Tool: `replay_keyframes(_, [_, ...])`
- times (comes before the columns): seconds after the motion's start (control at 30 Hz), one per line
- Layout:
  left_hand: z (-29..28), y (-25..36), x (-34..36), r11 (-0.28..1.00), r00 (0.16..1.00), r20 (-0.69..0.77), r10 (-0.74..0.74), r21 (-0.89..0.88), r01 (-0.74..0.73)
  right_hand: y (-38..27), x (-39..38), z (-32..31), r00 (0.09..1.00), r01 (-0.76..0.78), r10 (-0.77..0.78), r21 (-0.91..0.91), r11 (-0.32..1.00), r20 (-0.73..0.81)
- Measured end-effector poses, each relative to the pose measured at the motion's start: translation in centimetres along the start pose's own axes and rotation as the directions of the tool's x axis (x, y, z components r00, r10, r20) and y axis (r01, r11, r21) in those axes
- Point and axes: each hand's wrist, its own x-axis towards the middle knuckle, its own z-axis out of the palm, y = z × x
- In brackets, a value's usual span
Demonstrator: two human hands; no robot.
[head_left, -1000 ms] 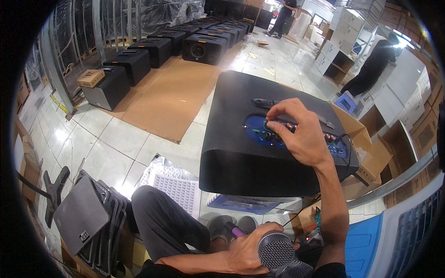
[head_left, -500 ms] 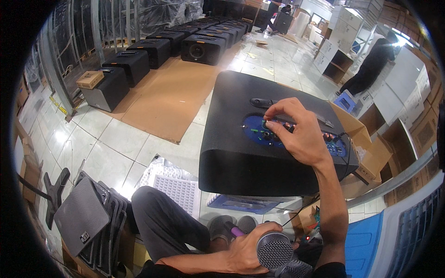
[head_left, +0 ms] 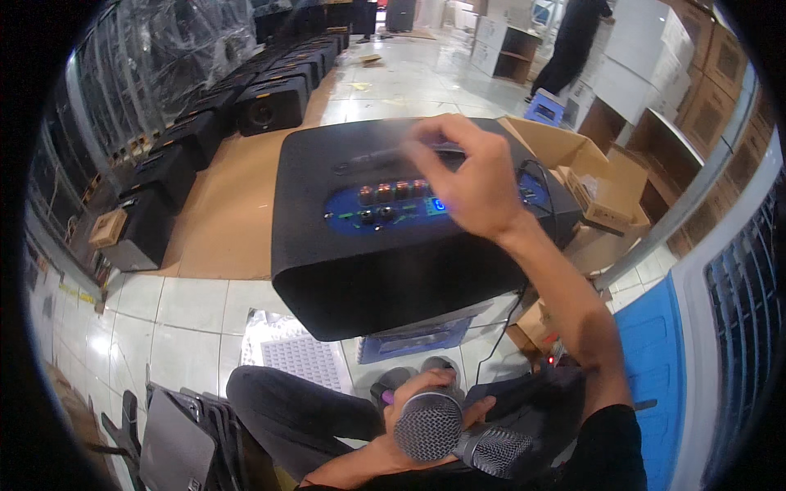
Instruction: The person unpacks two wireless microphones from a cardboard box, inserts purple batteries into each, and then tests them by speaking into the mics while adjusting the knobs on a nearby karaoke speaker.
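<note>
A black box speaker (head_left: 368, 282) stands before me, with a blue oval control panel (head_left: 344, 214) of knobs and a lit display on its top. Over that panel hangs my right hand (head_left: 479, 176), fingers bent and the fingertips blurred, near a dark carry handle (head_left: 356, 166). Low in the view, my left hand (head_left: 403, 393) is wrapped round a microphone (head_left: 428, 427) with a silver mesh head. A second microphone (head_left: 496, 452) lies right against it; its handle is hidden. A black cable (head_left: 497, 334) hangs below the speaker's right side.
Beside my left knee lean several dark grilles (head_left: 176, 446). An open carton (head_left: 610, 184) stands behind the speaker at right, near a blue panel (head_left: 647, 368). Rows of speakers (head_left: 270, 106) sit on cardboard (head_left: 233, 213) at far left. A person in black (head_left: 573, 41) stands beyond.
My view has shifted, moving the speaker leftward in the picture. My right hand has risen from a panel knob, where its thumb and finger were pinched. My left hand keeps the microphone.
</note>
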Motion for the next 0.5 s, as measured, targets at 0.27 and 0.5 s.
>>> replay_keyframes(0.27, [-1.1,-1.7,0.5,0.971,0.965,0.112,0.237,0.013,-0.24,3.0,-0.6,-9.3,0.963,-0.144,0.211,-0.346,0.927,0.164])
replay_keyframes(0.5, [1.5,-2.8,-0.2,0.998,0.998,-0.054,-0.022,0.056,0.025,5.3,-3.7,-9.8,0.933,-0.231,0.283,-0.235,0.944,0.223])
